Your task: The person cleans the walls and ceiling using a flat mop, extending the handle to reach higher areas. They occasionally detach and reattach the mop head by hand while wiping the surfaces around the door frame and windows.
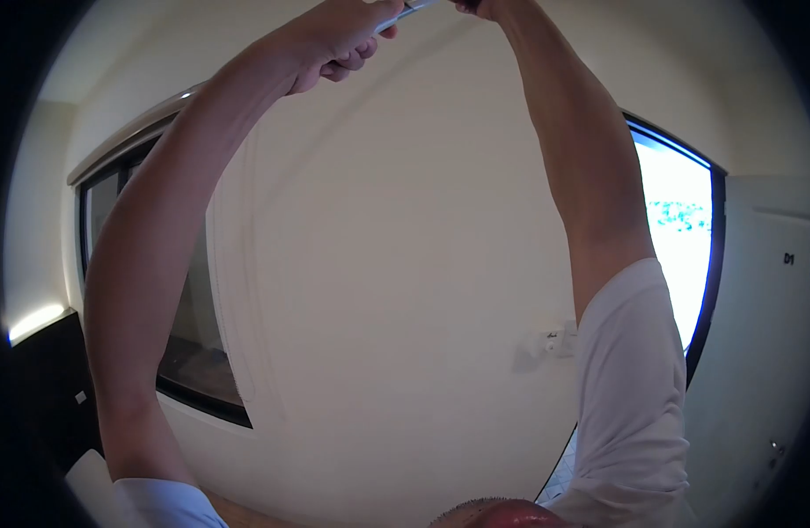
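Observation:
Both my arms reach up to the top edge of the view. My left hand is closed, its fingers curled round a slim, pale blue-grey tool. That tool points right, towards my other hand, and the frame cuts it off, so its kind cannot be made out. My right hand is mostly outside the view. Only its lower part shows, with a small dark thing at the fingers. Whether the pale tool touches that dark thing is hidden.
A cream wall lies behind my arms. To the left is a dark-framed window; to the right, a bright window. A wall socket and a pale door are on the right. A glowing light strip shows far left.

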`<action>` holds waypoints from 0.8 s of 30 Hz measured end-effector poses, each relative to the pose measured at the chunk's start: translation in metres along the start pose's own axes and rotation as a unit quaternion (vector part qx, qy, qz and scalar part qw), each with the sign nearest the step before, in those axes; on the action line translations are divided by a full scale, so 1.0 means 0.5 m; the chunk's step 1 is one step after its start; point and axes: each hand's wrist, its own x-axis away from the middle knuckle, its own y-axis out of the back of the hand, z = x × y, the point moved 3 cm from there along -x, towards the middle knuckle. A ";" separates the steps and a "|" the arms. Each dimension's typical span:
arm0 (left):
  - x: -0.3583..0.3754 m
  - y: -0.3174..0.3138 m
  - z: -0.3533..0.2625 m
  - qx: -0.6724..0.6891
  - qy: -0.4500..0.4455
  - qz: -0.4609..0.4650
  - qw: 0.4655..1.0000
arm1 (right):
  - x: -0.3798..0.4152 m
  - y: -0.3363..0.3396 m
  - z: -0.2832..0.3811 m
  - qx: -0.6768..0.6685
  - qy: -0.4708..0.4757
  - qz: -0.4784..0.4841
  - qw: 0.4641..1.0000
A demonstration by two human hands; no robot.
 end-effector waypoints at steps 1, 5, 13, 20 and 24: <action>-0.006 0.004 0.004 -0.059 -0.007 -0.018 0.998 | -0.003 -0.004 -0.004 0.005 -0.008 -0.009 1.000; -0.067 0.010 0.072 -0.181 -0.074 -0.157 0.968 | -0.054 -0.017 -0.043 -0.020 -0.005 0.014 1.000; -0.057 0.025 0.089 -0.109 -0.052 -0.149 0.981 | 0.003 -0.119 -0.073 -0.326 0.086 -0.148 0.930; 0.001 0.081 0.143 -0.074 -0.032 -0.140 0.987 | -0.015 -0.188 -0.085 -0.193 0.003 -0.063 0.979; 0.038 0.155 0.197 -0.084 0.000 -0.154 0.984 | -0.019 -0.277 -0.108 -0.184 0.034 -0.035 0.982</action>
